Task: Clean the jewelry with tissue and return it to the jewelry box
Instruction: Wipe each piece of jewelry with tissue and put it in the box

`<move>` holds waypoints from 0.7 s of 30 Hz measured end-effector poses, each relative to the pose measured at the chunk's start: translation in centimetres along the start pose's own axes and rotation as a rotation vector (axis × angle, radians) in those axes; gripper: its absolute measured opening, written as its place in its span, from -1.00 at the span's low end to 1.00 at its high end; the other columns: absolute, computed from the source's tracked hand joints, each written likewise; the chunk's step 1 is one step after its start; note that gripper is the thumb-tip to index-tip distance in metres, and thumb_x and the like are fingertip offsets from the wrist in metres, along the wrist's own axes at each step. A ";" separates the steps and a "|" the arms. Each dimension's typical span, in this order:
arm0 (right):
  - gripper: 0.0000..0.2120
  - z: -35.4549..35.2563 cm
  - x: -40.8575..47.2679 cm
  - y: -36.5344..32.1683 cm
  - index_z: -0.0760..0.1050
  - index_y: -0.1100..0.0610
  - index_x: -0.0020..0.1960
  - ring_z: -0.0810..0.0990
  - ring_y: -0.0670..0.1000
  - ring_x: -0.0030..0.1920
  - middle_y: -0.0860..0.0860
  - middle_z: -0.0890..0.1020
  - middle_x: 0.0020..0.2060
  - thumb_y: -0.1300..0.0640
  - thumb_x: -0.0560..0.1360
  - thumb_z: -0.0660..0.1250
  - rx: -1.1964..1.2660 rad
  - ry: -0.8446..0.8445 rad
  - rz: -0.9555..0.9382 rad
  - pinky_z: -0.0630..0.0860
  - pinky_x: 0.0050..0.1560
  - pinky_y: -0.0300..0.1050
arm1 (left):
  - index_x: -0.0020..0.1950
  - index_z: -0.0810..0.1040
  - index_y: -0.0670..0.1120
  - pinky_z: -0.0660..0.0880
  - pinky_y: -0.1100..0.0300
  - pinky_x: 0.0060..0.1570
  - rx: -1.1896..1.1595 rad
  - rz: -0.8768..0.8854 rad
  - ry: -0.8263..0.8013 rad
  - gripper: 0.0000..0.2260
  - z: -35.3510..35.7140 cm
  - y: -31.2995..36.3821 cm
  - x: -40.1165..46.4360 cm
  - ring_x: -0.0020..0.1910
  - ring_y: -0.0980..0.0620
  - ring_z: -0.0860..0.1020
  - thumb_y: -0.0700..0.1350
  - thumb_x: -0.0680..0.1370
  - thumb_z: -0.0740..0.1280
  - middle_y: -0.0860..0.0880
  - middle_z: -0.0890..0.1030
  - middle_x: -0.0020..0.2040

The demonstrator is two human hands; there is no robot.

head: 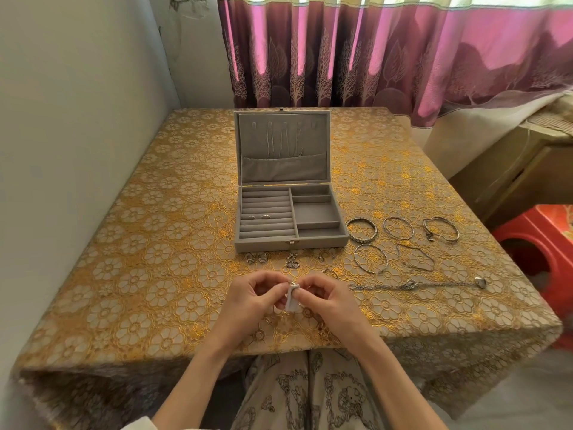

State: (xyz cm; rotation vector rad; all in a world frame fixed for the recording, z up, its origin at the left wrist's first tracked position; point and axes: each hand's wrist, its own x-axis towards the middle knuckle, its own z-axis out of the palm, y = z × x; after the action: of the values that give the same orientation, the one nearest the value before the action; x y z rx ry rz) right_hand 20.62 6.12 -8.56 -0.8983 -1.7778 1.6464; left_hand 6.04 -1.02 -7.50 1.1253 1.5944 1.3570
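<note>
Near edge of table (130, 305): left hand (254, 301) and right hand (325, 301) meet at centre, fingers curled. Both pinch a small white tissue (292, 301) wrapped about a small ring (291, 283), only partly visible at the tissue's top. Beyond the hands, toward 12 o'clock, small jewelry pieces (291, 260) lie in a row just before the open grey box (288, 218); two rings (259, 216) sit in its left ring rolls, chains (282, 144) hang in the upright lid. At 2 o'clock from the hands: five bracelets (361, 234); at 3 o'clock a long chain (434, 285). Farthest: curtain (387, 51).
</note>
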 end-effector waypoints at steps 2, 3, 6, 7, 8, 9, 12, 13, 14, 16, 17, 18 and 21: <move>-0.97 0.0 0.0 0.2 0.61 0.09 -0.15 0.53 -0.01 -0.21 0.09 0.58 -0.17 0.17 0.44 0.39 -0.018 0.003 -0.009 0.49 -0.17 -0.09 | -0.09 0.63 -0.15 0.55 0.28 -0.25 0.011 0.000 -0.023 -0.92 -0.1 0.0 0.1 -0.26 0.05 0.64 -0.27 0.45 0.40 -0.08 0.67 -0.21; -0.97 -0.1 0.1 0.3 0.61 0.09 -0.15 0.53 0.00 -0.19 0.10 0.58 -0.15 0.17 0.44 0.39 -0.020 -0.001 -0.008 0.50 -0.14 -0.07 | -0.08 0.63 -0.13 0.55 0.28 -0.23 0.034 0.017 -0.036 -0.91 -0.1 0.0 0.1 -0.22 0.06 0.64 -0.27 0.45 0.40 -0.06 0.67 -0.19; -0.97 -0.4 0.0 0.2 0.60 0.10 -0.16 0.48 -0.07 -0.22 0.02 0.54 -0.21 0.17 0.45 0.38 -0.052 -0.031 0.006 0.45 -0.19 -0.19 | -0.03 0.65 -0.10 0.53 0.32 -0.15 0.173 0.148 -0.063 -0.85 0.1 -0.2 0.0 -0.12 0.12 0.62 -0.29 0.46 0.38 0.02 0.65 -0.12; -0.97 -0.5 0.0 0.2 0.60 0.10 -0.16 0.46 -0.10 -0.24 -0.01 0.53 -0.23 0.17 0.45 0.38 -0.056 -0.042 0.011 0.42 -0.21 -0.25 | -0.04 0.66 -0.09 0.52 0.34 -0.15 0.209 0.185 -0.061 -0.85 0.1 -0.3 0.0 -0.11 0.14 0.61 -0.29 0.46 0.39 0.04 0.65 -0.11; -0.96 -0.5 0.0 0.1 0.59 0.10 -0.17 0.45 -0.12 -0.26 -0.02 0.52 -0.25 0.17 0.45 0.38 -0.051 -0.052 0.017 0.41 -0.24 -0.28 | -0.05 0.66 -0.09 0.51 0.35 -0.16 0.226 0.204 -0.054 -0.85 0.1 -0.4 -0.1 -0.13 0.15 0.61 -0.28 0.45 0.40 0.06 0.65 -0.12; -0.95 -0.6 -0.1 0.0 0.59 0.09 -0.17 0.46 -0.13 -0.28 -0.03 0.52 -0.26 0.17 0.46 0.37 -0.043 -0.059 0.022 0.41 -0.26 -0.31 | -0.06 0.67 -0.08 0.51 0.35 -0.19 0.231 0.209 -0.046 -0.86 0.1 -0.4 -0.1 -0.15 0.15 0.61 -0.27 0.44 0.41 0.07 0.66 -0.14; -0.94 -0.6 -0.2 -0.2 0.59 0.08 -0.17 0.48 -0.14 -0.30 -0.02 0.54 -0.29 0.16 0.47 0.36 -0.031 -0.056 0.031 0.43 -0.29 -0.32 | -0.09 0.68 -0.10 0.50 0.38 -0.26 0.194 0.155 -0.026 -0.90 0.2 -0.3 -0.2 -0.22 0.16 0.62 -0.24 0.43 0.43 0.07 0.68 -0.20; -0.95 -0.5 -0.2 -0.2 0.59 0.09 -0.16 0.49 -0.12 -0.29 0.01 0.54 -0.28 0.16 0.47 0.36 -0.035 -0.051 0.028 0.44 -0.28 -0.29 | -0.09 0.68 -0.11 0.49 0.38 -0.29 0.166 0.114 -0.017 -0.91 0.3 -0.1 -0.3 -0.26 0.15 0.63 -0.23 0.43 0.43 0.05 0.68 -0.22; -0.95 -0.4 -0.1 -0.2 0.59 0.10 -0.16 0.49 -0.08 -0.28 0.05 0.55 -0.26 0.16 0.46 0.36 -0.041 -0.049 0.019 0.45 -0.26 -0.25 | -0.10 0.67 -0.12 0.49 0.38 -0.32 0.130 0.071 -0.007 -0.92 0.3 0.0 -0.3 -0.29 0.13 0.63 -0.23 0.43 0.42 0.03 0.68 -0.23; -0.96 -0.3 0.0 0.0 0.59 0.10 -0.15 0.50 -0.02 -0.25 0.13 0.56 -0.20 0.15 0.46 0.37 -0.067 -0.044 0.001 0.46 -0.21 -0.13 | -0.09 0.66 -0.13 0.50 0.37 -0.35 0.068 0.000 0.000 -0.93 0.2 0.2 -0.2 -0.31 0.10 0.63 -0.23 0.44 0.42 -0.02 0.68 -0.24; -0.96 -0.3 0.1 0.1 0.59 0.08 -0.15 0.49 -0.01 -0.24 0.13 0.56 -0.19 0.15 0.46 0.37 -0.086 -0.043 -0.010 0.45 -0.21 -0.10 | -0.09 0.66 -0.14 0.50 0.36 -0.35 0.050 -0.022 -0.010 -0.93 0.1 0.2 -0.1 -0.32 0.09 0.62 -0.24 0.45 0.41 -0.03 0.68 -0.24; -0.96 -0.2 0.1 0.2 0.59 0.07 -0.16 0.49 -0.01 -0.25 0.10 0.55 -0.20 0.15 0.46 0.37 -0.108 -0.042 -0.022 0.45 -0.21 -0.10 | -0.09 0.65 -0.15 0.50 0.35 -0.34 0.046 -0.031 -0.028 -0.93 0.0 0.3 0.0 -0.32 0.08 0.62 -0.24 0.45 0.41 -0.04 0.67 -0.24; -0.94 -0.4 0.0 0.1 0.58 0.10 -0.16 0.46 -0.10 -0.28 0.00 0.52 -0.25 0.15 0.48 0.35 -0.143 -0.060 -0.038 0.42 -0.26 -0.22 | -0.10 0.65 -0.11 0.54 0.28 -0.28 0.107 0.009 -0.066 -0.93 -0.2 0.2 0.1 -0.25 0.04 0.62 -0.23 0.45 0.41 -0.01 0.66 -0.21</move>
State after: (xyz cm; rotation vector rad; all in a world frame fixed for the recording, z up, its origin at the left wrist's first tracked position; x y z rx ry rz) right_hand 20.93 6.35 -8.58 -0.8795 -1.9613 1.5531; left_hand 5.85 -0.97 -7.29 1.2298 1.6319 1.2392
